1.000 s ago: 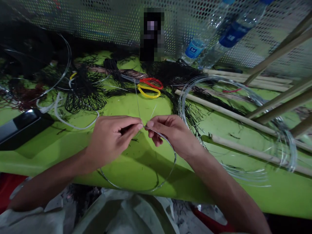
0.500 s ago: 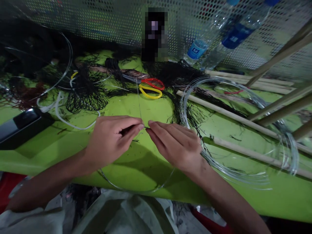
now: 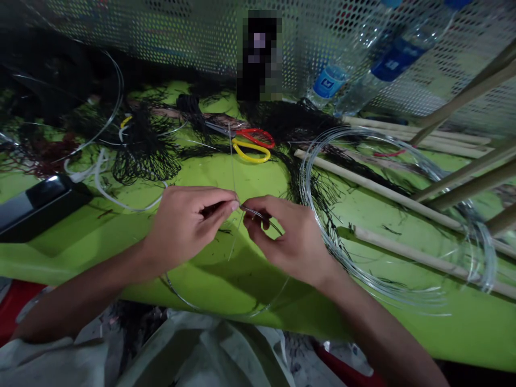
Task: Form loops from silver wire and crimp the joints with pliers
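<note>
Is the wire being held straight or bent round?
Bent round: the wire curves in a broad arc below the left hand and right hand, which hide part of it.

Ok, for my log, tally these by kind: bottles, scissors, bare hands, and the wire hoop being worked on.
Clear plastic bottles with blue labels: 2
Metal scissors with red and yellow handles: 1
Bare hands, left and right: 2
Thin silvery wire hoop at the hands: 1
Total: 6

Btls (image 3: 328,83) total 2, scissors (image 3: 235,133) 1 pr (2 handles (image 3: 253,160)), hands (image 3: 296,239) 2.
</note>
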`<state>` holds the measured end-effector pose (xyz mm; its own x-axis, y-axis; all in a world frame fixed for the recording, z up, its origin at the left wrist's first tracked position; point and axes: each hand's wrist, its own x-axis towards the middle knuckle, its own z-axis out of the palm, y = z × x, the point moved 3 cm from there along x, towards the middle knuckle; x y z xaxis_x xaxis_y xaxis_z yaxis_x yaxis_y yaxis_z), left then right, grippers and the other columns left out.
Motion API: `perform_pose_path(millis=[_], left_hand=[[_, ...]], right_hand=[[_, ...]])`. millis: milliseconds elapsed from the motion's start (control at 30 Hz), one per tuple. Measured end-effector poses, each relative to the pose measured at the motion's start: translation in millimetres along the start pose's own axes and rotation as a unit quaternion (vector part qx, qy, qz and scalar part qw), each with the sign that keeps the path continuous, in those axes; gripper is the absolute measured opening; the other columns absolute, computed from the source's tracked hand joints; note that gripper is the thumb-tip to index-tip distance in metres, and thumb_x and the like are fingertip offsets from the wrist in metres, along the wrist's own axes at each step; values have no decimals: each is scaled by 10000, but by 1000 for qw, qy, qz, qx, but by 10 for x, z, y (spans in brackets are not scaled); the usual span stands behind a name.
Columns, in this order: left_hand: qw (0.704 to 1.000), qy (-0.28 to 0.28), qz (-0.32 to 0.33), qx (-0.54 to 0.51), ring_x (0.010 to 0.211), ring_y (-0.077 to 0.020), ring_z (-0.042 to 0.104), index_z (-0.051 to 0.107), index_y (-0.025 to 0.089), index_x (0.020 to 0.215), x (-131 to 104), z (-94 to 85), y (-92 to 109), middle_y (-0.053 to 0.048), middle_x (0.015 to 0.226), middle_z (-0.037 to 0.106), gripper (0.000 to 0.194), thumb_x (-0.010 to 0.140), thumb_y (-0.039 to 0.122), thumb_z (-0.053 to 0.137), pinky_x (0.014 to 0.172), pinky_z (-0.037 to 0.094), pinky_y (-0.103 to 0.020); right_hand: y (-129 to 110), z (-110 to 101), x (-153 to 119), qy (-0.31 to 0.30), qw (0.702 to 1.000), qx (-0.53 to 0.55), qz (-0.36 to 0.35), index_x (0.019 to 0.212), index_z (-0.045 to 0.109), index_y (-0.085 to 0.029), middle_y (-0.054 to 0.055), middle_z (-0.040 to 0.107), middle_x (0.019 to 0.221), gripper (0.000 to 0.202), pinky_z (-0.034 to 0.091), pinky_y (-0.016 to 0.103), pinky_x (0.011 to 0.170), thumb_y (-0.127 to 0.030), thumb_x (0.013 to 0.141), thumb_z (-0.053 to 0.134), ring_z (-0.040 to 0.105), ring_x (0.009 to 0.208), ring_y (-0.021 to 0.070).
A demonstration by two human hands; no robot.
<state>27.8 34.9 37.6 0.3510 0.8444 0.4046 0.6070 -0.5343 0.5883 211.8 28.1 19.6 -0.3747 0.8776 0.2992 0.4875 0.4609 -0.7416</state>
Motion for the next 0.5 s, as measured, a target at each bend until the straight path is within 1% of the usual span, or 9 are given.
perform_pose_path(millis=[67, 100, 167, 267, 333, 367, 400, 467, 500], left_hand=[[1000, 1, -18, -1, 604, -99, 663, 766, 208, 819, 6, -6, -28, 24, 739, 766, 196, 965, 285, 660, 553, 437, -220], [1000, 1, -21, 2, 614, -104, 670, 767, 212, 812, 5, -7, -33, 20, 753, 772, 210, 967, 298, 657, 554, 441, -223], [1000, 2, -19, 4, 623, -110, 677, 769, 218, 809, -3, -9, -29, 16, 766, 777, 227, 973, 321, 650, 561, 448, -227], [1000, 0, -10, -5, 626, -108, 679, 768, 215, 829, -20, -5, 1, 13, 775, 781, 213, 977, 309, 649, 573, 455, -225], [1000, 2, 1, -14, 612, -97, 669, 768, 205, 857, -28, 2, 27, 14, 766, 777, 179, 975, 273, 652, 575, 451, -217], [1000, 6, 8, -18, 601, -90, 660, 769, 200, 870, -30, 7, 38, 16, 754, 772, 165, 972, 259, 654, 575, 448, -213], [1000, 10, 14, -22, 586, -84, 648, 770, 196, 878, -31, 13, 47, 19, 736, 765, 155, 970, 251, 658, 573, 444, -209], [999, 12, 20, -24, 555, -74, 618, 772, 192, 877, -25, 29, 50, 26, 705, 752, 148, 965, 243, 664, 562, 433, -206], [999, 11, 20, -23, 546, -73, 610, 772, 193, 863, -19, 37, 44, 28, 696, 749, 154, 962, 243, 665, 554, 426, -206]], right_hand=[[-54, 20, -53, 77, 980, -150, -101, 1024, 701, -179, 29, 777, 868, 86, 502, 243, 629, -159, 959, 648, 690, 686, 122], [-71, 35, -78, 97, 968, -193, -130, 1016, 698, -186, 26, 782, 859, 65, 500, 251, 626, -172, 967, 659, 695, 682, 126], [-90, 56, -109, 104, 955, -231, -157, 998, 702, -198, 20, 787, 837, 35, 506, 265, 637, -208, 977, 675, 705, 689, 136], [-110, 19, -102, 94, 963, -207, -147, 970, 731, -195, 26, 785, 813, 79, 505, 269, 651, -220, 991, 659, 702, 688, 139], [-82, -28, -55, 71, 989, -107, -76, 932, 749, -190, 17, 763, 749, 139, 489, 251, 606, -248, 1001, 644, 678, 631, 123], [-45, -42, -24, 46, 999, -21, -17, 899, 749, -186, 9, 743, 708, 179, 477, 243, 567, -284, 1003, 641, 658, 584, 115], [2, -38, 5, 11, 995, 79, 51, 857, 739, -181, 2, 724, 675, 233, 464, 236, 523, -333, 1003, 640, 633, 533, 107], [87, 12, 43, -74, 947, 263, 170, 772, 697, -171, -6, 700, 645, 358, 427, 228, 440, -447, 991, 635, 571, 440, 90], [114, 39, 53, -110, 920, 316, 205, 749, 682, -168, -4, 698, 647, 402, 408, 228, 411, -491, 984, 631, 551, 413, 85]])
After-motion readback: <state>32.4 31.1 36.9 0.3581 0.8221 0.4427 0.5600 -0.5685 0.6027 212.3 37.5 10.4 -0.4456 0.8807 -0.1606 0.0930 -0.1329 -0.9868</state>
